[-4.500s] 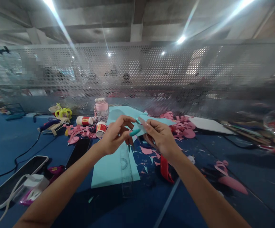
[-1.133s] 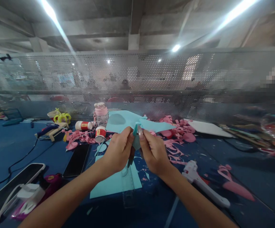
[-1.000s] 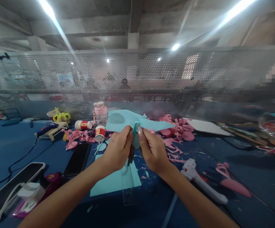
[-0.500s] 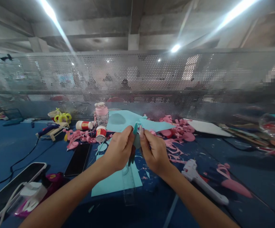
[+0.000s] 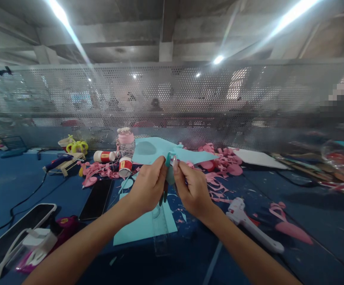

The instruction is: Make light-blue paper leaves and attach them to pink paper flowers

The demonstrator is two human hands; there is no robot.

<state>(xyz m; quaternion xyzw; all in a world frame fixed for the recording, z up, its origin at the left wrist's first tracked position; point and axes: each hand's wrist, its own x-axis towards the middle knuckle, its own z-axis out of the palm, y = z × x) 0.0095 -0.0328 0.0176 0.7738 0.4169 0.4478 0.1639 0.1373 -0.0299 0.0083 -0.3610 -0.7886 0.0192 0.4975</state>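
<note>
Hands barely shifted: left hand [image 5: 148, 186] and right hand [image 5: 191, 188] (fingers closed) pinch teal paper piece [image 5: 170, 174].

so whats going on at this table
A person is working a small piece of light blue paper between both hands, held up over a blue table. The left hand and right hand pinch it from either side, fingertips close together. Below them a larger light blue sheet lies flat with a clear ruler on it. Pink paper scraps, a white glue gun, a dark phone and small red-and-white pots lie around.
</note>
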